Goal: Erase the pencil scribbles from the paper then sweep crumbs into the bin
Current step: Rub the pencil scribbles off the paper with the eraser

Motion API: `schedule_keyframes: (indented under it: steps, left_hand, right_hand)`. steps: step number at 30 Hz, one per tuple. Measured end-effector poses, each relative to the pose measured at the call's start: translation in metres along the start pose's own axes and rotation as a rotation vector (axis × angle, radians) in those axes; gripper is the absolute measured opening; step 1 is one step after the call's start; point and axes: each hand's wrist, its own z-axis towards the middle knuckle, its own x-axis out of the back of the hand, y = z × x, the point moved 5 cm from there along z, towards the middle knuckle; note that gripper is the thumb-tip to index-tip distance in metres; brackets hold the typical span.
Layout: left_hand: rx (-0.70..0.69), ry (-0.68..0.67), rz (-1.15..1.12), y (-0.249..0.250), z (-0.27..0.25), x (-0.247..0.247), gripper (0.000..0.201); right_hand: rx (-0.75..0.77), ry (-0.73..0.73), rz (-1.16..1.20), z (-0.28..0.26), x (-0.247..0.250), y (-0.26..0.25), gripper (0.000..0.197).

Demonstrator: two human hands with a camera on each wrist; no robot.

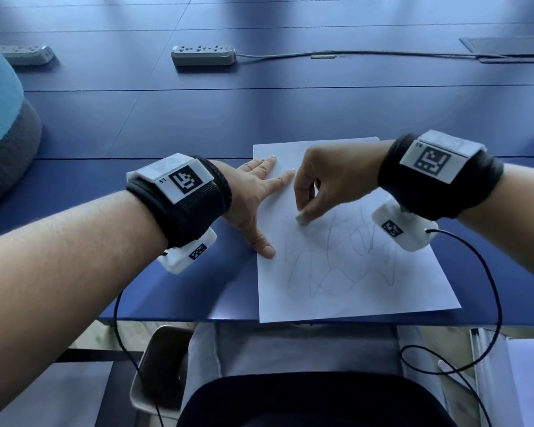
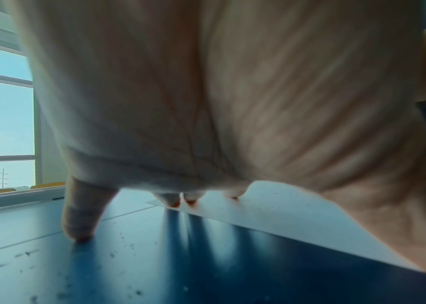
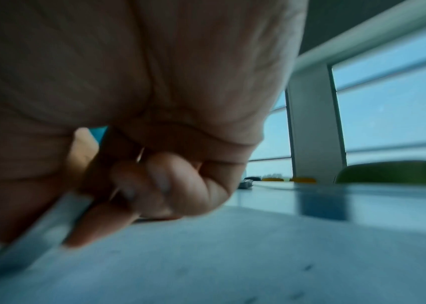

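A white sheet of paper (image 1: 346, 272) lies at the near edge of the blue table (image 1: 198, 124), with grey pencil scribbles (image 1: 342, 257) across its middle. My left hand (image 1: 259, 192) lies flat with fingers spread, its fingertips (image 2: 172, 200) pressing the paper's left edge (image 2: 271, 209) and the thumb near the sheet's side. My right hand (image 1: 321, 186) pinches a small white eraser (image 1: 301, 219) and holds it down on the sheet at the upper left of the scribbles. In the right wrist view the eraser (image 3: 37, 232) is a blurred pale bar under curled fingers (image 3: 159, 185).
Two grey power strips (image 1: 204, 54) (image 1: 25, 53) and a cable lie at the far side of the table. Dark specks (image 2: 118, 253) dot the table left of the paper. A chair (image 1: 158, 365) stands below the table edge. Wrist-camera cables hang over my lap.
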Motion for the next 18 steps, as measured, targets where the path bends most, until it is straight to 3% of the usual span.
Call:
schedule_keyframes:
  steps: [3, 7, 12, 16, 18]
  left_hand:
    - [-0.004, 0.007, -0.008, -0.001, 0.001, 0.0, 0.143]
    - [-0.047, 0.03, -0.047, -0.003, 0.003, 0.0, 0.133]
    - [-0.063, 0.029, -0.064, -0.006, 0.006, -0.002, 0.14]
    - [-0.031, 0.017, -0.03, -0.004, 0.003, -0.002, 0.134]
    - [-0.012, 0.013, -0.011, -0.002, 0.0, 0.0, 0.139]
  right_hand:
    - [-0.014, 0.175, -0.047, 0.005, 0.008, -0.001, 0.012]
    - [0.102, 0.114, -0.051, 0.004, -0.014, -0.03, 0.008]
    - [0.048, 0.203, -0.045, 0.01, -0.004, -0.021, 0.008]
    - [0.121, -0.015, 0.009, 0.007, -0.016, -0.027, 0.011]
    - [0.064, 0.044, 0.024, 0.008, -0.002, -0.01, 0.013]
